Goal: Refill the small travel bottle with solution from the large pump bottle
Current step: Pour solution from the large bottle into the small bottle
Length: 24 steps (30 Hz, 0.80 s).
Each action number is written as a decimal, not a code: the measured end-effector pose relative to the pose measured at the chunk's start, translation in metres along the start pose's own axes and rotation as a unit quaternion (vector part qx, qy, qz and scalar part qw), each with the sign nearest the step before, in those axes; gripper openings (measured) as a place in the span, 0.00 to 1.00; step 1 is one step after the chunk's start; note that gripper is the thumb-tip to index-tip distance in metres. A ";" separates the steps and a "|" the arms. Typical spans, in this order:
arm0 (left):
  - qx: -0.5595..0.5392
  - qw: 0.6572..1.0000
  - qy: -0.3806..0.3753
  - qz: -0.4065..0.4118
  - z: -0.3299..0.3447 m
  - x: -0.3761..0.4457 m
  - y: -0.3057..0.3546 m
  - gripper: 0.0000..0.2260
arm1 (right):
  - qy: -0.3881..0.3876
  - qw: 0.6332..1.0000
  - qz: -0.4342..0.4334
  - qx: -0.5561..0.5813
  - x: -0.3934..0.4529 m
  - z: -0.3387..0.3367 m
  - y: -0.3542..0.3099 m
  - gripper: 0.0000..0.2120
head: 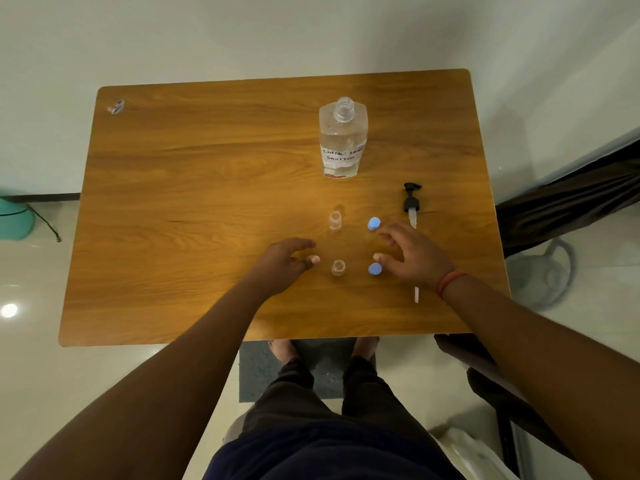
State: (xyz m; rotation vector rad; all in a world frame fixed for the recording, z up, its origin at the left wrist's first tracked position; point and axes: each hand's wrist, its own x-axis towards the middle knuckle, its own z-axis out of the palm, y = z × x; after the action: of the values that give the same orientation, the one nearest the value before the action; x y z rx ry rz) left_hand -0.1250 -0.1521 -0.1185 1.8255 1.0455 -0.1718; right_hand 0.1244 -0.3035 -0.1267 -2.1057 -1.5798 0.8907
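Note:
A large clear bottle (342,138) with a handwritten label stands uncapped on the wooden table (194,188), partly filled with clear liquid. Its black pump (411,201) lies to the right, tube pointing toward me. Two small clear travel bottles stand open: the far one (335,220) and the near one (338,267). A blue cap (373,223) lies right of the far bottle, another blue cap (374,269) right of the near one. My left hand (287,263) hovers just left of the near bottle, fingers loosely curled, holding nothing. My right hand (410,258) is spread beside the caps, fingertips close to both.
A small wrapper-like item (116,106) lies at the table's far left corner. A dark chair (485,368) stands at the right near the table's front edge. A teal object (15,218) with a cable sits on the floor at left. My feet rest on a grey mat.

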 end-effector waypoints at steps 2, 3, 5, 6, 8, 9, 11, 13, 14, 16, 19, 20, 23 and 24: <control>-0.013 0.999 0.033 -0.004 -0.006 0.005 0.001 0.18 | 0.052 0.998 -0.004 0.018 0.012 -0.010 -0.003 0.20; -0.016 0.999 0.045 -0.001 -0.008 0.010 0.002 0.18 | 0.077 0.997 -0.001 0.030 0.020 -0.016 -0.005 0.19; -0.022 0.998 0.061 0.015 -0.011 0.019 0.005 0.19 | 0.117 0.991 0.009 0.062 0.038 -0.032 -0.012 0.20; -0.026 0.997 0.064 0.024 -0.012 0.024 0.007 0.20 | 0.132 0.988 0.015 0.078 0.047 -0.041 -0.017 0.21; -0.036 0.997 0.061 0.039 -0.014 0.035 0.012 0.22 | 0.152 0.984 0.020 0.094 0.068 -0.057 -0.023 0.26; -0.042 0.996 0.057 0.047 -0.014 0.039 0.014 0.23 | 0.158 0.983 0.018 0.094 0.078 -0.065 -0.026 0.29; -0.044 0.996 0.051 0.063 -0.013 0.048 0.017 0.23 | 0.160 0.982 0.015 0.097 0.098 -0.077 -0.030 0.36; -0.050 0.995 0.042 0.074 -0.010 0.057 0.019 0.24 | 0.150 0.983 0.011 0.109 0.115 -0.086 -0.035 0.42; -0.053 0.995 0.036 0.074 -0.009 0.061 0.019 0.25 | 0.142 0.984 0.005 0.112 0.123 -0.090 -0.037 0.45; -0.052 0.996 0.027 0.073 -0.006 0.067 0.020 0.26 | 0.121 0.987 -0.008 0.109 0.136 -0.094 -0.041 0.49; -0.040 0.997 0.023 0.070 -0.002 0.074 0.021 0.25 | 0.096 0.988 -0.021 0.117 0.149 -0.093 -0.044 0.52; -0.037 0.997 0.023 0.066 -0.001 0.075 0.022 0.24 | 0.088 0.988 -0.024 0.127 0.152 -0.092 -0.045 0.52; -0.031 0.998 0.021 0.057 0.002 0.080 0.023 0.23 | 0.079 0.986 -0.035 0.139 0.159 -0.089 -0.046 0.52; -0.028 0.998 0.020 0.054 0.002 0.082 0.024 0.22 | 0.080 0.986 -0.038 0.141 0.161 -0.088 -0.046 0.52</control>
State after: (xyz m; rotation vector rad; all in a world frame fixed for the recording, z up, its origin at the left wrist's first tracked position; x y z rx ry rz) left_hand -0.0567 -0.1097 -0.1467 1.8358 0.9659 -0.0411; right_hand 0.1789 -0.1294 -0.0761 -1.8581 -1.3565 0.8418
